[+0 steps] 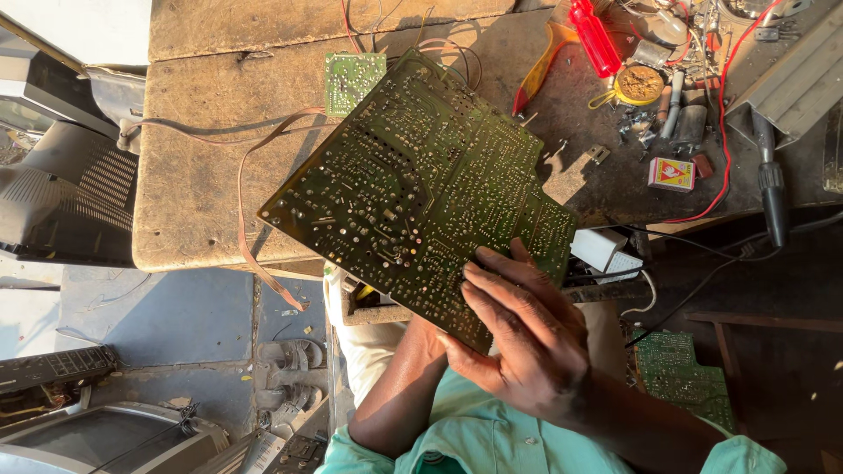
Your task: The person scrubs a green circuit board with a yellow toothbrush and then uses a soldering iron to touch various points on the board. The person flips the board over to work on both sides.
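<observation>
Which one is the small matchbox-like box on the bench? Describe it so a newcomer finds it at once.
Start at the worn wooden workbench and go to its cluttered right end, past the large green circuit board under the right hand. The small box lies flat near the bench's front edge, beside a thin red wire. It alone is red, yellow and white among grey metal parts.

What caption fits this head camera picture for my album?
Right hand rests on a large green circuit board, solder side up, over a worn wooden workbench.
</observation>
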